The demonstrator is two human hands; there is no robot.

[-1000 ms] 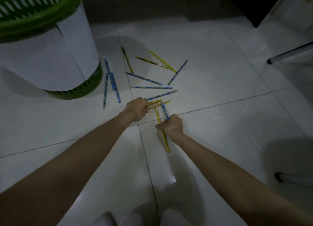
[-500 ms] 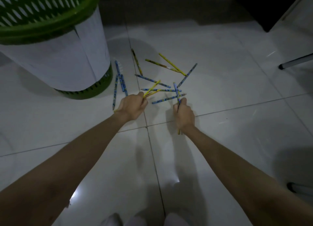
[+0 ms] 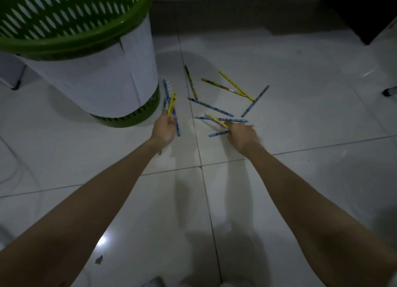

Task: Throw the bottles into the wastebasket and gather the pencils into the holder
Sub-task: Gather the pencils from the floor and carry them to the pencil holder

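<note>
Pencils (image 3: pixel 211 106) lie scattered on the white tiled floor (image 3: pixel 300 179), blue and yellow ones crossing each other just right of a green wastebasket (image 3: pixel 81 39) wrapped in white paper. The left hand (image 3: pixel 164 127) has its fingers curled around a small bundle of yellow pencils (image 3: pixel 171 104), held over blue pencils lying beside the basket's base. The right hand (image 3: pixel 243 135) reaches low among the loose pencils (its fingers partly hidden, apparently pinching a yellow pencil (image 3: pixel 217 120)), with a blue pencil (image 3: pixel 219 133) just at its knuckles.
</note>
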